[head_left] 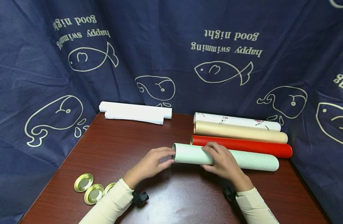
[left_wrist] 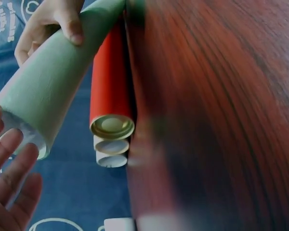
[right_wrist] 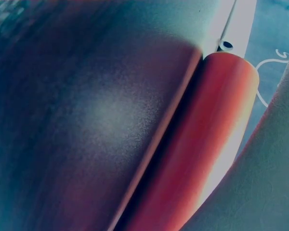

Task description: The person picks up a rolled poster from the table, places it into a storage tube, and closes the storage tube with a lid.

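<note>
A pale green cardboard tube (head_left: pixel 252 159) lies across my front, tilted slightly, its left end raised off the table in the left wrist view. My right hand (head_left: pixel 222 160) grips it near the middle, thumb on the near side and fingers over the top. At the tube's left end, my left hand (head_left: pixel 153 163) has its fingers spread, with the fingertips (left_wrist: pixel 26 151) right at the rim. That end has no lid on it, and a whitish inside shows. Just behind the green tube lies a red tube (head_left: pixel 241 146), its left end closed by a gold metal cap (left_wrist: pixel 111 126).
Behind the red tube lie a tan tube (head_left: pixel 241 131) and a white flower-patterned tube (head_left: pixel 238 121). White paper rolls (head_left: pixel 135 112) rest at the back left. Several gold metal lids (head_left: pixel 93 194) sit at the front left, one partly behind my left sleeve. A blue curtain (head_left: pixel 171 56) borders the table.
</note>
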Demonstrator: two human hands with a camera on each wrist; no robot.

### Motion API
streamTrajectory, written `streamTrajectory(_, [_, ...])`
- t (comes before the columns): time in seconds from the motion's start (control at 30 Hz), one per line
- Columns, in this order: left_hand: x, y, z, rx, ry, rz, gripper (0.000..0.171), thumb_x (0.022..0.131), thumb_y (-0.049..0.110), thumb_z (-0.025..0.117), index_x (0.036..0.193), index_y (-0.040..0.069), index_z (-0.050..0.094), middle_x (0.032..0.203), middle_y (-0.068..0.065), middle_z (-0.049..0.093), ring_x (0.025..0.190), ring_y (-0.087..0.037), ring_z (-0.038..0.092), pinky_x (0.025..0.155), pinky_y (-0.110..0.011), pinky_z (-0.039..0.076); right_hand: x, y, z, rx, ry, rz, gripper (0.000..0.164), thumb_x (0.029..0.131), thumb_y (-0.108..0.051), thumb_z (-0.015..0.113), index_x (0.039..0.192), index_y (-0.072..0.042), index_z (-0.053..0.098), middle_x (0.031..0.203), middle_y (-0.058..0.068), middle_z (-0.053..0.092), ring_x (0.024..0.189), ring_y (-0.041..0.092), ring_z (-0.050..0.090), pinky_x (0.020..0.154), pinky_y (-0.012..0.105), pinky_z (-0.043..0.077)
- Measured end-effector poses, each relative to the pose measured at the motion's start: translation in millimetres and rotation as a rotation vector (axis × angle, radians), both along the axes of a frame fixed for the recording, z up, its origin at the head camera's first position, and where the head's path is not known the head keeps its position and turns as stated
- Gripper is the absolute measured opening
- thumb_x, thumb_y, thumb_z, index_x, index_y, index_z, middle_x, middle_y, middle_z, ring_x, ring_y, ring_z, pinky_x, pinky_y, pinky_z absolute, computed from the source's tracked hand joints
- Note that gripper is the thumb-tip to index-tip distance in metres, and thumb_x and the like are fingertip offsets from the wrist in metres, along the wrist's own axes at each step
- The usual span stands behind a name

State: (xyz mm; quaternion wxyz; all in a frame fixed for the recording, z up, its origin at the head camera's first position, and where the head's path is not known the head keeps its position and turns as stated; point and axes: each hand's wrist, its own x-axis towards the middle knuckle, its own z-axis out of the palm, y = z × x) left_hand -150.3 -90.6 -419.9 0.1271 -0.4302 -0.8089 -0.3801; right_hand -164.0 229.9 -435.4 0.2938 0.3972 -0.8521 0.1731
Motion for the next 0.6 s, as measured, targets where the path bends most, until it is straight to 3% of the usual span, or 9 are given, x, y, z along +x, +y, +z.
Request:
streamTrajectory(0.23, [5.4,-36,3.2,0.014,0.041,0.058,0.028,0.088,0.004,0.074,0.116,0.004,0.070,0.114,-0.004,0.068,0.107,-0.018,0.065,0.091,-0.035,0.053,0.6,0,1.4,0.007,-0.007,0.001,0.061,0.060,-0.026,0.088,0.114,-0.010,0.064,0.110,0.005,0.059,0.085,0.025,0.061,0.072,0.042,0.051])
streamTrajectory(0.47, [16.7,-100,3.5,-0.062,0.035,0.185,0.031,0.085,0.002,0.076,0.115,0.007,0.070,0.113,-0.003,0.068,0.105,-0.020,0.066,0.086,-0.039,0.055,2.9,2,2.9,-0.001,-0.012,-0.008,0.060,0.061,-0.026,0.088,0.113,-0.009,0.064,0.112,0.006,0.060,0.087,0.026,0.061,0.074,0.043,0.051])
streamTrajectory(0.6, [24.6,-139,0.0,-0.121,0.044,0.294,0.034,0.080,0.002,0.080,0.112,0.008,0.071,0.111,-0.002,0.068,0.102,-0.021,0.067,0.082,-0.042,0.056,2.3,4,2.7,0.001,-0.006,-0.012,0.060,0.061,-0.027,0.087,0.113,-0.009,0.064,0.112,0.006,0.060,0.087,0.027,0.062,0.073,0.043,0.051])
